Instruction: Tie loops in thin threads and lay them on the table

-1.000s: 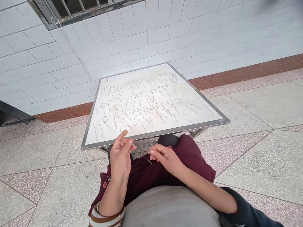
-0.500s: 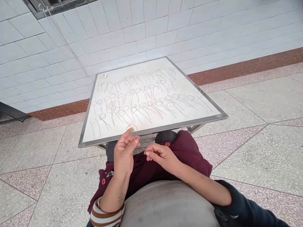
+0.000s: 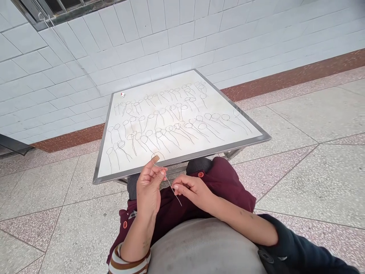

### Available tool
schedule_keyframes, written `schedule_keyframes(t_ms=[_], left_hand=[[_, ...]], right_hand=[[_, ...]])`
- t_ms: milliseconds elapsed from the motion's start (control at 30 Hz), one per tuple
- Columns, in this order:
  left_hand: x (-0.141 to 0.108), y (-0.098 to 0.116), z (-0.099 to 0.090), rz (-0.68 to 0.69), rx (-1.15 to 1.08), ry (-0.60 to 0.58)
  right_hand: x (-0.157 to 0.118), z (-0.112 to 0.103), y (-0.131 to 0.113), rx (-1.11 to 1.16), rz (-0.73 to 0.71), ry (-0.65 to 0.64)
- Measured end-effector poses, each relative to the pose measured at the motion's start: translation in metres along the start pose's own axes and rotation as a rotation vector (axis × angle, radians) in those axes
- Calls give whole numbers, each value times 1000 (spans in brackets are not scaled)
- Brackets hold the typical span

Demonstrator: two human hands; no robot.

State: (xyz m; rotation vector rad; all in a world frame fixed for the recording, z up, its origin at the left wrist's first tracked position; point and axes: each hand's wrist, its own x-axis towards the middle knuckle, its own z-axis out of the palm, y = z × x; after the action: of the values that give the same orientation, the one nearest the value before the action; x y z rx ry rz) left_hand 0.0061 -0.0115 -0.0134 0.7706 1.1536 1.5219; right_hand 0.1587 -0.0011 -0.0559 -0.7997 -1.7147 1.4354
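A thin wire [image 3: 168, 181] with a round loop at its upper end is pinched between the thumb and fingers of my left hand [image 3: 150, 186]. The loop stands up past the fingertips, over the table's near edge, and the straight tail slants down to the right. Around that tail, the thumb and forefinger of my right hand [image 3: 189, 188] are closed, and the wire's tip hangs below them. Beyond both hands, rows of looped wires with tails lie on the white table [image 3: 159, 82].
The metal-edged table stands against a tiled wall [image 3: 159, 42]. A small red and white object [image 3: 122, 94] sits at its far left corner. My knees in maroon cloth [image 3: 225, 182] are below the near edge. A barred window [image 3: 67, 5] is at the upper left.
My right hand has shifted slightly left along the wire, and more of the tail now shows below its fingers. The view has tilted a little.
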Motion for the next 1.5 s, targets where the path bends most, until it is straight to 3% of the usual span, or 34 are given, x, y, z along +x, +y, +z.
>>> schedule_keyframes(t_ms=[167, 300, 400, 567, 867, 1133, 1300, 1500], left_hand=[[2, 2, -4, -77, 83, -74], [1, 1, -5, -69, 205, -147], [0, 1, -3, -62, 302, -185], [-1, -2, -4, -32, 373, -254], [-4, -3, 0, -52, 296, -251], [-7, 0, 4, -69, 278, -245], [-7, -5, 1, -45, 290, -271], [-11, -5, 7, -53, 253, -250]], right_hand=[[5, -12, -2, -102, -59, 194], [17, -33, -15, -404, -308, 375], [28, -44, -26, -593, -447, 338], [42, -46, -29, -736, -503, 171], [47, -52, -27, -628, -490, 74], [46, -58, -37, -569, -461, -116], [45, -61, -39, -538, -435, -91], [41, -51, -32, -525, -384, 78]])
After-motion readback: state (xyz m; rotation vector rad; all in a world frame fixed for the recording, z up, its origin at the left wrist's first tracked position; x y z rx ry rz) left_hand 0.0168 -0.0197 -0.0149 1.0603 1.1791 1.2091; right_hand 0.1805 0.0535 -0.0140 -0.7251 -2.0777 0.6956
